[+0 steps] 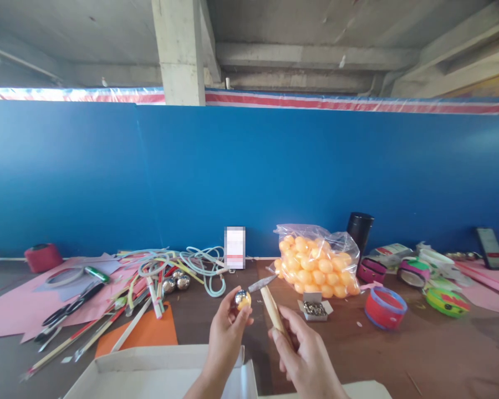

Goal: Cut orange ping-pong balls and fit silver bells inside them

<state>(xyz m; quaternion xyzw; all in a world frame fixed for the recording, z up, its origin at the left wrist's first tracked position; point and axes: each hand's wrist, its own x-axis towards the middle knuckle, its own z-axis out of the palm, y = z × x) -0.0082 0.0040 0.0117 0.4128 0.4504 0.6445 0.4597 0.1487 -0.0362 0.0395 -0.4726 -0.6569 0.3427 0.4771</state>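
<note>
My left hand is closed round a small ball that looks part shiny silver and part orange, held up above the brown table. My right hand grips the wooden handle of a small hammer; its metal head points left, close to the ball. Behind them sits a clear plastic bag of orange balls. A small open box of metal pieces lies just right of the hammer.
Silver balls, coloured cords, sticks and scissors lie on pink and orange paper at left. An open white box sits at the near edge. Tape rolls, a black cylinder and a phone stand right, before a blue wall.
</note>
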